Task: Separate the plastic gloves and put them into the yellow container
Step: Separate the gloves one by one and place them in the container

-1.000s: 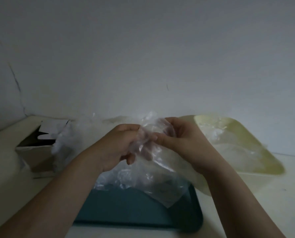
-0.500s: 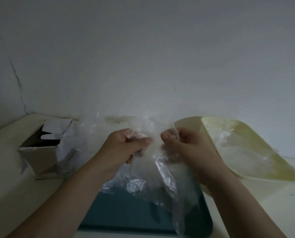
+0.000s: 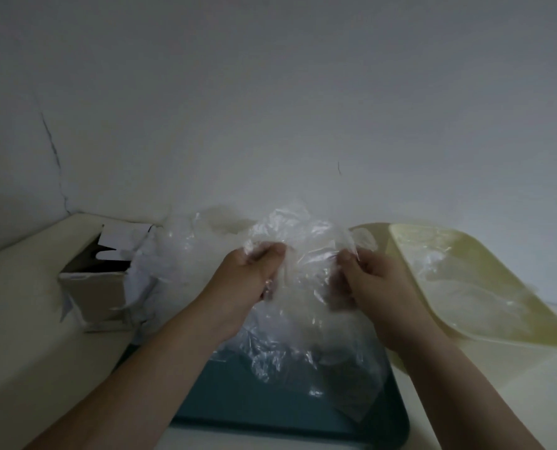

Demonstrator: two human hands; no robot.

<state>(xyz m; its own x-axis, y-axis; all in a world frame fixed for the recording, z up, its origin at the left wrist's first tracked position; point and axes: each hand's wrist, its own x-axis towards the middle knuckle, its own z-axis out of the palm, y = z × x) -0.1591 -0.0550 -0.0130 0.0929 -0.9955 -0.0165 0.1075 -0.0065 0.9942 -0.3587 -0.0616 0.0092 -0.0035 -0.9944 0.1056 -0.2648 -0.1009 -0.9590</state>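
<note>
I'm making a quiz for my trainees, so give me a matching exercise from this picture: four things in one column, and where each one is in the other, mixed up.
Things
1. cardboard box
2. teal tray
3. yellow container
4. plastic gloves

Places
A. on the right, some clear plastic already inside
B. on the left, top open
C. pinched by the left hand and the right hand
D. nearest the person, under loose plastic

Pairs: 1-B, 2-D, 3-A, 4-C

Open cardboard box left of teal tray
</note>
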